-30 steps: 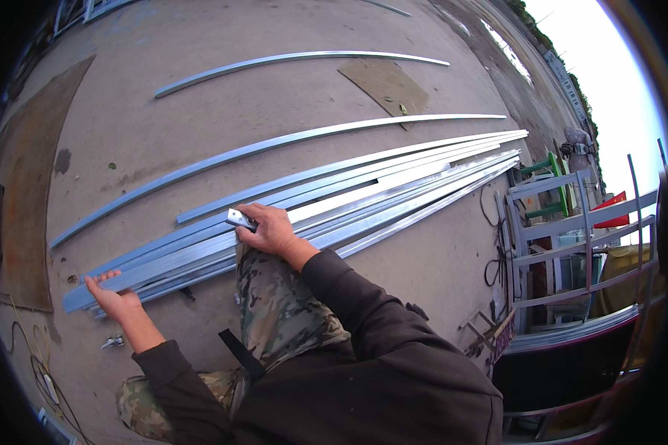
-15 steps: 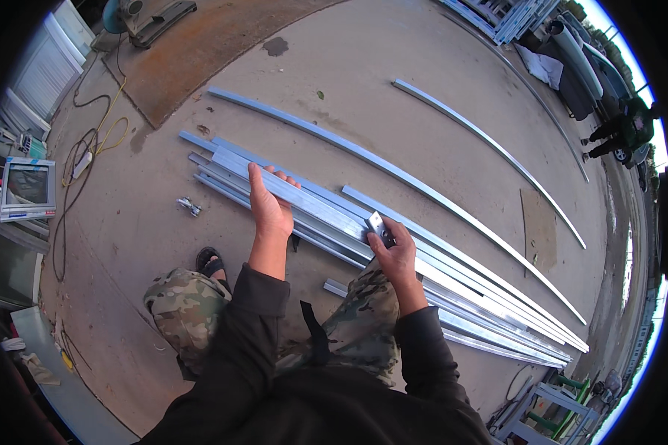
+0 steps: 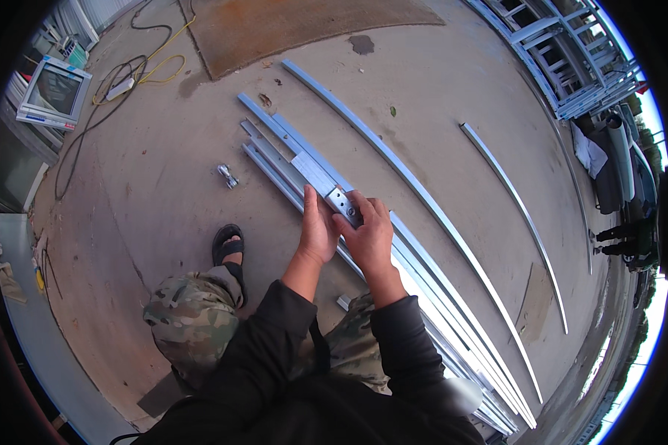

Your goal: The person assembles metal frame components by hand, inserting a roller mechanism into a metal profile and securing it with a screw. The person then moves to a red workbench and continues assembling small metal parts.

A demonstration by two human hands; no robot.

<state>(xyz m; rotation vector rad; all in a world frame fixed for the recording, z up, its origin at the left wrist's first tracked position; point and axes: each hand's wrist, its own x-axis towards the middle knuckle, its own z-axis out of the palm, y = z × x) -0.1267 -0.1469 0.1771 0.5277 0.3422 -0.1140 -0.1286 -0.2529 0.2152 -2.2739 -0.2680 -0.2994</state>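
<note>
A silver metal bracket [image 3: 338, 202] with round holes lies against the upper end of a shiny square metal tube [image 3: 311, 171]. My right hand [image 3: 371, 239] grips the bracket, thumb and fingers closed around its near part. Close beside it, my left hand [image 3: 321, 233] holds the tube from the left side, thumb up along it; its other fingers are mostly hidden. Beneath both hands runs a bundle of long metal profiles [image 3: 272, 153], slanting from upper left to lower right. A small clump of shiny metal fittings [image 3: 227, 176] rests on the concrete to the left.
Two long tubes [image 3: 416, 187] [image 3: 513, 194] lie apart on the ground to the right. Left are a black cable [image 3: 89, 130], a power strip [image 3: 120, 89] and a small framed window [image 3: 54, 90]. Metal frames [image 3: 553, 44] stand far right; a person [image 3: 623, 241] stands at the right edge.
My right hand with the bracket is now closer to the tube's upper end. My hands have come together, with the left now beside the right. The whole view has turned.
</note>
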